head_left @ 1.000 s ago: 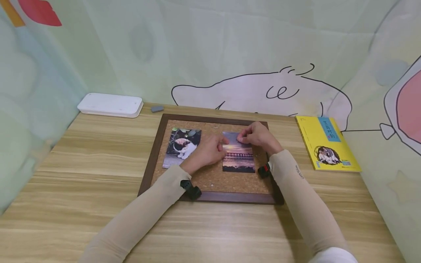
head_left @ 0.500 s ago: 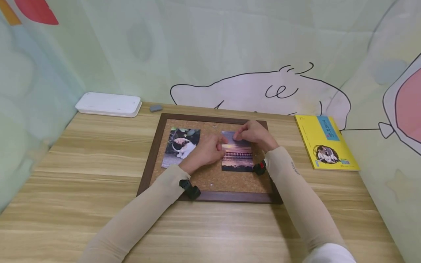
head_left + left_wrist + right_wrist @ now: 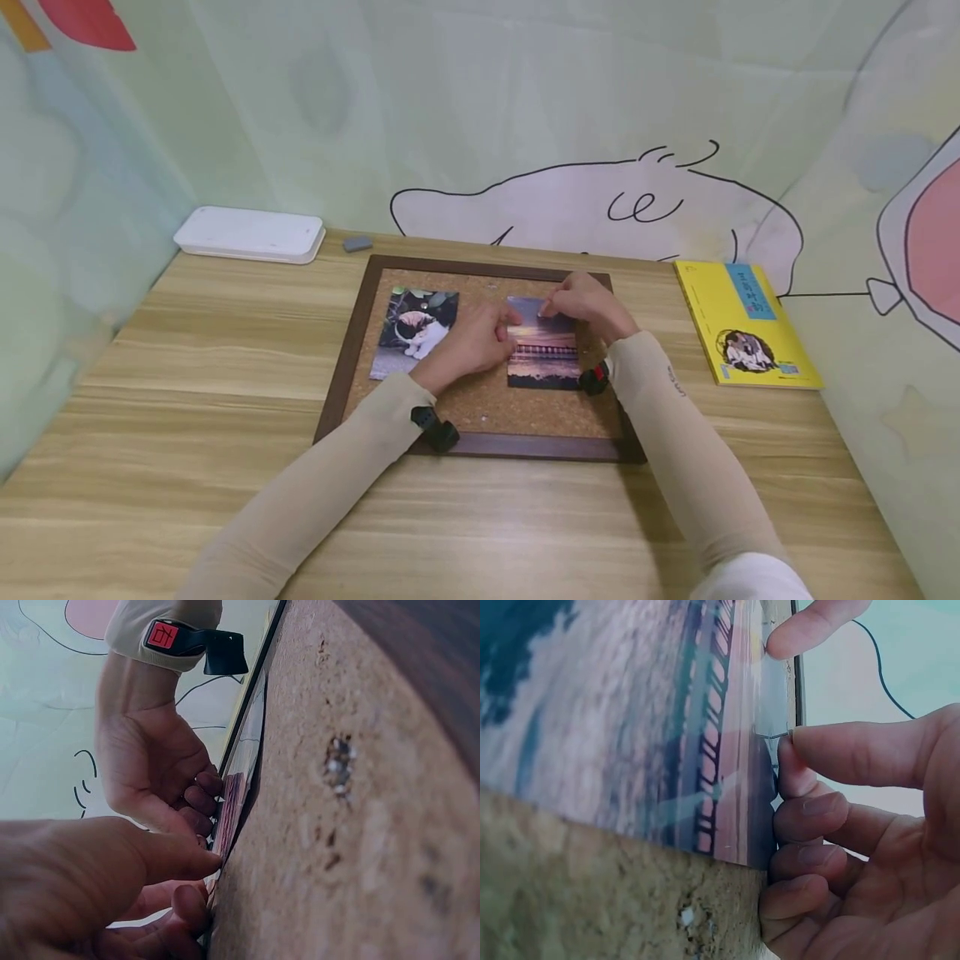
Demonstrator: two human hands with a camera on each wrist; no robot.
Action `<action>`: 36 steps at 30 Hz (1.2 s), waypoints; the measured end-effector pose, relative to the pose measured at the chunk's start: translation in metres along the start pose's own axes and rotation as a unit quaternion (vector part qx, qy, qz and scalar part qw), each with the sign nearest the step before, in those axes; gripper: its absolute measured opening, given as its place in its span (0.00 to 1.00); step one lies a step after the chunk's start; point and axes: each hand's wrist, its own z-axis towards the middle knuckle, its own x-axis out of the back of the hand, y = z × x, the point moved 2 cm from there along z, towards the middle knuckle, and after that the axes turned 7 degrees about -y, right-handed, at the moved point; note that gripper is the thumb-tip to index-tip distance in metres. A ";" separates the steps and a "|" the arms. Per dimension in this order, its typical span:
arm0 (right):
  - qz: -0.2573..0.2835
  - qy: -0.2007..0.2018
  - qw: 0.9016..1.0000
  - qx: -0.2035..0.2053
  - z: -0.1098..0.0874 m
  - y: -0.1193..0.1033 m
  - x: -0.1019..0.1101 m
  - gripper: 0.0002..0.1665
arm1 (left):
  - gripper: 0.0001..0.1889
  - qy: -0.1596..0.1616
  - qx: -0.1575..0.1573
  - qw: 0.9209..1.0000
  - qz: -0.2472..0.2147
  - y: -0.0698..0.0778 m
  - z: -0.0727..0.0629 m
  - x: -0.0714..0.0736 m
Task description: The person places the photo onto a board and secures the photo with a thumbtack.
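Observation:
A sunset photo (image 3: 543, 367) lies on a framed cork board (image 3: 495, 412), right of a cat photo (image 3: 405, 342). My left hand (image 3: 468, 342) rests beside the sunset photo's left edge. In the right wrist view, one of its fingertips (image 3: 784, 643) touches the photo near the top. Over the photo's upper part, my right hand (image 3: 588, 304) pinches a thin clear-headed pin (image 3: 772, 736) between thumb and forefinger, its needle pointing at the photo. The other right fingers lie curled along the photo's upper right edge.
A white case (image 3: 251, 235) and a small grey block (image 3: 357, 243) sit at the table's back left. On the right lies a yellow book (image 3: 750, 329). Small pins or marks dot the cork, one near the bottom frame. A printed curtain stands behind.
My right hand has shifted slightly left over the sunset photo, with the wrist drawn closer to it. The left hand and both photos stay in place.

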 end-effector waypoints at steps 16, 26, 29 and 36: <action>-0.031 -0.006 0.999 0.021 -0.001 0.002 -0.001 0.06 | 0.20 0.003 -0.003 1.000 -0.001 0.000 0.000 0.001; -0.049 0.024 0.998 0.028 0.001 -0.001 -0.005 0.05 | 0.20 -0.003 0.009 1.000 -0.011 0.000 -0.001 0.001; -0.057 0.026 0.998 0.024 0.001 -0.001 -0.005 0.05 | 0.20 -0.004 0.013 1.000 -0.014 0.000 -0.001 0.001; -0.056 0.031 0.998 0.018 0.002 0.001 -0.006 0.04 | 0.20 -0.010 0.012 1.000 -0.016 0.000 0.000 0.001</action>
